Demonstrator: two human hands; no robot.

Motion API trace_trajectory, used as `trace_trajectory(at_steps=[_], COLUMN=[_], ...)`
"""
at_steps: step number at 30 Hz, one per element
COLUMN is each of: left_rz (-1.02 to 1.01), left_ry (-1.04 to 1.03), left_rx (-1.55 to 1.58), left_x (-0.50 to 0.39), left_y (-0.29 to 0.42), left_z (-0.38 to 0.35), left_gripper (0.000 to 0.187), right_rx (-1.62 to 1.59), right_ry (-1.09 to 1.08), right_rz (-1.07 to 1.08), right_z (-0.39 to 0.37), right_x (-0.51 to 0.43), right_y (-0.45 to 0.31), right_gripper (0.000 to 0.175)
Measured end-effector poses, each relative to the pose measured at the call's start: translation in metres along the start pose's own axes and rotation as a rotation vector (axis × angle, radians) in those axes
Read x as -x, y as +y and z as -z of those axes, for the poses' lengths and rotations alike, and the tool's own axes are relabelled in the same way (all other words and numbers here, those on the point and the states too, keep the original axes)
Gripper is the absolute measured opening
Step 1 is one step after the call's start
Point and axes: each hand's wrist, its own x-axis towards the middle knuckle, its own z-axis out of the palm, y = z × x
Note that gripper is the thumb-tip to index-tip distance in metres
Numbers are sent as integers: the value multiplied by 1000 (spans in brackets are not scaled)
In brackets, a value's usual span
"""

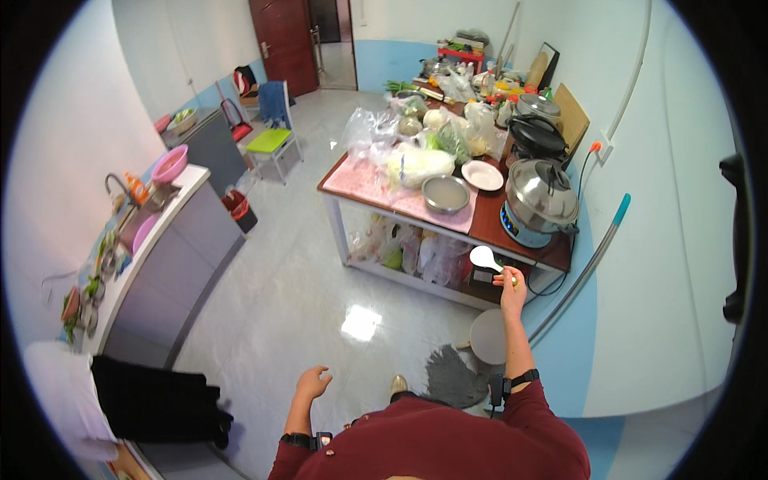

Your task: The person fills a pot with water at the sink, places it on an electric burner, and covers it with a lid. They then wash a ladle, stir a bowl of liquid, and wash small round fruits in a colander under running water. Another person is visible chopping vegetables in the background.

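Note:
A white spoon (482,257) is held by its handle in my right hand (511,287), with its broad bowl pointing up and left, in front of the table's lower shelf. My left hand (314,382) hangs over the tiled floor with its fingers apart and nothing in it. Beyond my right hand, a lidded steel pot (541,192) stands on a blue electric cooker (524,233) at the table's right corner. A steel bowl (446,194) and a white plate (482,175) lie to the left of the pot.
The table (414,211) carries several bagged vegetables. A round stool (489,336) and a grey mat (453,378) are near my feet. At left, another person (66,396) stands by a sink counter (162,225). A chair (269,141) is farther back. A pole (576,288) leans against the right wall.

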Motion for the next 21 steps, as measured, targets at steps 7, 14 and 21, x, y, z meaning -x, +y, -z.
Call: trace_trajectory(at_steps=[7,14,21], left_rz=[-158,-373,-476], left_ry=[-24,23,-56], left_rx=[158,253,614], left_x=[-156,-340,-502], left_y=[78,177,309], left_z=[52,110,82], left_gripper=[37,32,31], right_rx=[-7,307,349], right_ry=[-91,-323,-415], right_rz=[-27,7,-127], right_z=[-71,-139,-150], right_x=[-150,-244,-291], right_y=[45,106,150], right_gripper=[19,21,19])
